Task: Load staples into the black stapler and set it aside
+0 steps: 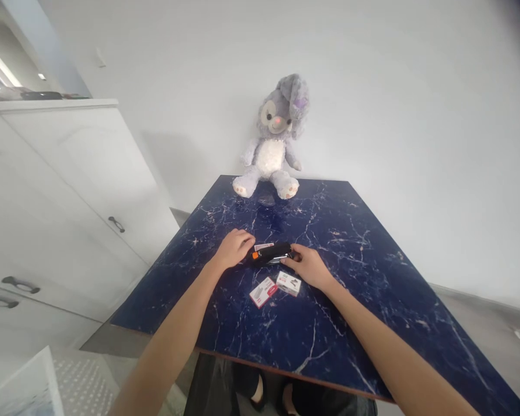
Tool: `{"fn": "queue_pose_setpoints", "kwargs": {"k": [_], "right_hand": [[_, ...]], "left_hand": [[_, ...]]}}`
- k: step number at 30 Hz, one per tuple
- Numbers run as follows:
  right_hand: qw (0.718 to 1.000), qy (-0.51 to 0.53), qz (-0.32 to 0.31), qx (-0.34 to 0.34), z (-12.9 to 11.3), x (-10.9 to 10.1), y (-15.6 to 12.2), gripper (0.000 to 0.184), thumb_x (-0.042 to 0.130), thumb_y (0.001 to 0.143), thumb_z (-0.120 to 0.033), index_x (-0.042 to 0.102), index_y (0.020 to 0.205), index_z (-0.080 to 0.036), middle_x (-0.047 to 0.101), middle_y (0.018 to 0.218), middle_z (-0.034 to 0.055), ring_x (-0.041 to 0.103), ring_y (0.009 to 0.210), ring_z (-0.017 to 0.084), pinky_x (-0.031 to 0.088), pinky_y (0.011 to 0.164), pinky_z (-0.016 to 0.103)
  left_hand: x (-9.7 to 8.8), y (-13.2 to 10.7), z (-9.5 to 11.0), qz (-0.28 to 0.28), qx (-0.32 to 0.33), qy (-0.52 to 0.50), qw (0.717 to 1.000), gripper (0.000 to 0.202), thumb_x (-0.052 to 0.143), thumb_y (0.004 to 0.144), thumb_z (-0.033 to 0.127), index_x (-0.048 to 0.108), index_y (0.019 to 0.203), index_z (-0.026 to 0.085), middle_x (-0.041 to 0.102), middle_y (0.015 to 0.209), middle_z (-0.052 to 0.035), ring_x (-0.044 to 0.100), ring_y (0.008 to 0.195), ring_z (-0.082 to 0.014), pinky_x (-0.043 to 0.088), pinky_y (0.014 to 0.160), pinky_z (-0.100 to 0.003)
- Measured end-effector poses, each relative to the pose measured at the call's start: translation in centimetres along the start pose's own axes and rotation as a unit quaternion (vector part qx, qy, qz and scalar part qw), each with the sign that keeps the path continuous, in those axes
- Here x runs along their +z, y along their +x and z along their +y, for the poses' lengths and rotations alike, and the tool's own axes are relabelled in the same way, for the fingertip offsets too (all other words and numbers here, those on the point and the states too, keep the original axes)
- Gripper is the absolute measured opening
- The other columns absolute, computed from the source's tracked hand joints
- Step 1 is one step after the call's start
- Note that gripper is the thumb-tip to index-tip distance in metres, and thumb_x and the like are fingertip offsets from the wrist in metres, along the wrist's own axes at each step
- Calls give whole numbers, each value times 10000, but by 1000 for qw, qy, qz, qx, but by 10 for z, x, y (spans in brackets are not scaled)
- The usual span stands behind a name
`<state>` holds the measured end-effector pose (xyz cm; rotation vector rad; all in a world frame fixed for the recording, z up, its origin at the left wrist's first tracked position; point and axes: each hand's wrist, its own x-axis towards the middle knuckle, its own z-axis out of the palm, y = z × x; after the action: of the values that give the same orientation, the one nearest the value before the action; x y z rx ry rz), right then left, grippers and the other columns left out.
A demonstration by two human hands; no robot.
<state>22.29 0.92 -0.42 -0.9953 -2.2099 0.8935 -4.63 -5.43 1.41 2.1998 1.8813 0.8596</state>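
A black stapler [272,253] with an orange end lies on the dark blue marbled table [351,242]. My left hand [234,247] rests with curled fingers at the stapler's orange end. My right hand [307,266] pinches its other end with thumb and fingers. A small red-and-white staple box [263,292] and a white one [288,283] lie just in front of the stapler. Another small box [263,247] peeks out behind the stapler, partly hidden.
A grey and white plush rabbit [274,138] sits at the table's far edge against the white wall. A white cabinet with drawers [60,196] stands to the left. The table's near edge is close to my body, with my feet below it.
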Motion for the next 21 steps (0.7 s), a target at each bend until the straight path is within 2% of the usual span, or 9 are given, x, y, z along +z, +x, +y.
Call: {"fn": "queue_pose_setpoints", "kwargs": {"k": [4,10,15,21], "right_hand": [[1000,12,-15,11,-4,-2,-2,251,603,871,-349,693,1058,-208,690,770,9,600,638,171,444,631,284],[1000,-15,-13,-12,-9,-5,1,117,662,838,-317,675,887,-212,669,779,5,590,677,165,424,641,272],[1000,20,-12,-3,-4,-6,4,163,674,838,-318,714,964,-221,660,747,-6,577,654,154,424,616,259],[993,87,-66,43,-5,-8,16,203,731,787,-356,719,933,-217,645,673,-38,530,487,103,403,501,224]], "left_hand": [[6,-2,-1,-5,18,-8,1000,298,477,998,339,756,1020,237,723,1044,-64,612,965,-230,453,907,-408],[11,2,-6,-8,5,-6,1000,253,550,966,361,771,956,239,726,1040,-61,602,962,-237,453,900,-420],[11,4,-10,-17,-1,-1,1000,269,544,969,396,769,951,250,730,1054,-50,607,975,-235,455,909,-410],[11,6,-12,-1,-10,3,1000,293,569,942,461,757,1015,249,752,1005,-61,618,954,-253,479,867,-400]]}}
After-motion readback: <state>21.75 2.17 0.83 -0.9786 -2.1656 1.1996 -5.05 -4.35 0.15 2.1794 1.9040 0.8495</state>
